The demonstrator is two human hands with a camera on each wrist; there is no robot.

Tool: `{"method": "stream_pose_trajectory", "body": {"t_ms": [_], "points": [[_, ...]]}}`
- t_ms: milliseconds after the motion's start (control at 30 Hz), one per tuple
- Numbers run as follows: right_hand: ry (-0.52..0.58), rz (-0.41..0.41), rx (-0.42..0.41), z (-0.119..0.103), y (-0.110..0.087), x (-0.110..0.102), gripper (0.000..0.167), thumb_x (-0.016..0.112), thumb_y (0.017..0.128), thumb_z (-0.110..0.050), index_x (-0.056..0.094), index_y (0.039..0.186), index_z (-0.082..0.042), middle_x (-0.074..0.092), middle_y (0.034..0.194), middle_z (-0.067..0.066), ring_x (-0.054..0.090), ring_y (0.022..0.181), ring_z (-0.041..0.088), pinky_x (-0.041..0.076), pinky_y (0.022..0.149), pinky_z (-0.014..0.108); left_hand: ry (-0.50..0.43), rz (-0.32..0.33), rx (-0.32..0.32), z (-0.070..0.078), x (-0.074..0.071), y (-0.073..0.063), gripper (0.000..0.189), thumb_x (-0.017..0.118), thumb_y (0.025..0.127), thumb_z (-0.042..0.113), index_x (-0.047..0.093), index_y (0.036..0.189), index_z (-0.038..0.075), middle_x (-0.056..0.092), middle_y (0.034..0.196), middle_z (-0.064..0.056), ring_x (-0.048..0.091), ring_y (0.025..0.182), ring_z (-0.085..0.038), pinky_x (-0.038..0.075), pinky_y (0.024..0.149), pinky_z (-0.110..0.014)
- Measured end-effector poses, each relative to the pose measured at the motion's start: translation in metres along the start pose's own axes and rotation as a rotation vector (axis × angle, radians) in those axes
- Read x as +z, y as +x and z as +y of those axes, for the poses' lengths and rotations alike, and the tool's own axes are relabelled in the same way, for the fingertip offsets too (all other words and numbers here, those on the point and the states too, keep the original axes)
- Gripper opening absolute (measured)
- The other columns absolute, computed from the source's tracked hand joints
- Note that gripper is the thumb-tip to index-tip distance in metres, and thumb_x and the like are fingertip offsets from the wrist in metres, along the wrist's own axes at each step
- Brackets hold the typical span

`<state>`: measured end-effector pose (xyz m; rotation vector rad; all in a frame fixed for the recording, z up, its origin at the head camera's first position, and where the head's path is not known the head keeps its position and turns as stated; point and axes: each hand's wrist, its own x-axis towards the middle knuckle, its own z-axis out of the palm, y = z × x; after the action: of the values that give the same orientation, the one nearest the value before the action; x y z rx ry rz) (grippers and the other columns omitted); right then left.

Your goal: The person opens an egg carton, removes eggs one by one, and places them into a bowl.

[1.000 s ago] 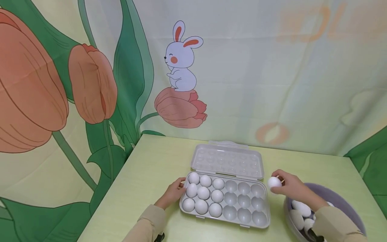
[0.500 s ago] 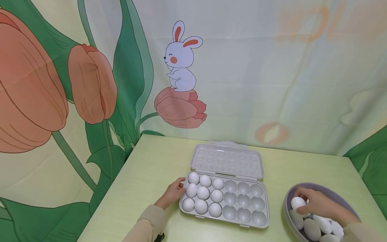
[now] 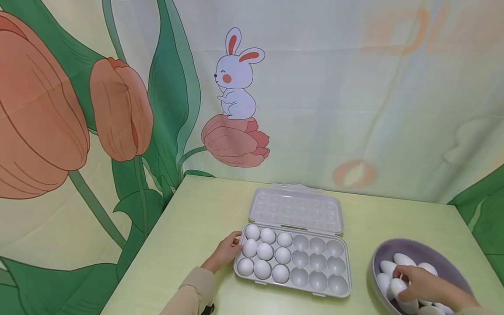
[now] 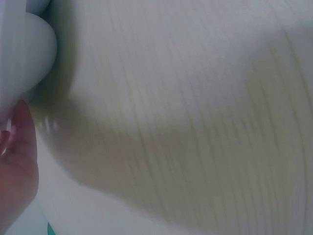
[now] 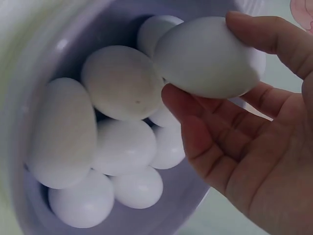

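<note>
My right hand [image 3: 419, 282] reaches into a purple bowl [image 3: 379, 251] and pinches a white egg [image 5: 205, 56] between thumb and fingers. The right wrist view shows this egg above several other eggs [image 5: 124, 147], which lie piled in the bowl. At the middle of the table an egg carton [image 3: 299, 286] lies open. White eggs [image 3: 265, 251] fill its three left columns, and the cups [image 3: 317, 262] to the right hold none. My left hand [image 3: 226, 253] grips the carton's left edge; in the left wrist view its thumb [image 4: 24, 132] lies along the side, beneath an egg.
The carton's lid [image 3: 297, 210] is folded back flat behind it, toward the wall. A pale yellow-green tabletop [image 3: 204, 205] carries everything. Behind it hangs a cloth [image 3: 307, 109] printed with tulips and a rabbit.
My right hand has moved from beside the carton, where it held an egg, rightward and down into the bowl. The eggs in the bowl have shifted. The left hand and carton stay put.
</note>
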<state>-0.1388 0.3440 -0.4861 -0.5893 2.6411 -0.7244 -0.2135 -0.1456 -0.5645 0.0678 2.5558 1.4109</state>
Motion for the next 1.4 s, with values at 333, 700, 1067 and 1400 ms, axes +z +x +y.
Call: {"method": "stream_pose_trajectory", "body": {"t_ms": [333, 700, 1067, 1400], "points": [[-0.058, 0.019, -0.050, 0.003, -0.009, 0.015, 0.029, 0.066, 0.056, -0.009, 0.048, 0.078, -0.016, 0.037, 0.065, -0.010, 0.031, 0.057, -0.003, 0.027, 0.050, 0.018, 0.006, 0.008, -0.006, 0.002, 0.000, 0.000, 0.040, 0.049, 0.085, 0.006, 0.043, 0.124, 0.001, 0.052, 0.091, -0.011, 0.051, 0.081, -0.018, 0.044, 0.067, -0.028], [-0.013, -0.078, 0.115, -0.006, -0.013, 0.017, 0.029, 0.063, 0.062, -0.010, 0.053, 0.089, -0.016, 0.044, 0.071, -0.002, 0.035, 0.058, 0.003, 0.029, 0.052, 0.021, 0.030, 0.032, 0.006, 0.003, 0.001, -0.001, 0.040, 0.049, 0.084, 0.005, 0.044, 0.123, -0.001, 0.052, 0.092, -0.012, 0.053, 0.083, -0.020, 0.046, 0.068, -0.030], [-0.081, -0.029, 0.071, -0.001, -0.010, 0.026, 0.028, 0.062, 0.061, -0.007, 0.054, 0.087, -0.016, 0.039, 0.063, -0.007, 0.034, 0.057, 0.000, 0.029, 0.053, 0.019, 0.026, 0.022, -0.010, 0.003, 0.001, 0.001, 0.040, 0.048, 0.085, 0.006, 0.044, 0.124, 0.001, 0.052, 0.093, -0.011, 0.053, 0.084, -0.020, 0.045, 0.068, -0.029], [-0.111, -0.024, 0.107, -0.001, -0.009, 0.032, 0.028, 0.058, 0.063, -0.003, 0.055, 0.087, -0.017, 0.046, 0.069, -0.008, 0.038, 0.062, 0.002, 0.033, 0.056, 0.020, 0.031, 0.026, -0.011, 0.002, 0.001, 0.001, 0.040, 0.049, 0.085, 0.006, 0.044, 0.124, 0.001, 0.052, 0.092, -0.011, 0.053, 0.084, -0.020, 0.046, 0.069, -0.030]]}}
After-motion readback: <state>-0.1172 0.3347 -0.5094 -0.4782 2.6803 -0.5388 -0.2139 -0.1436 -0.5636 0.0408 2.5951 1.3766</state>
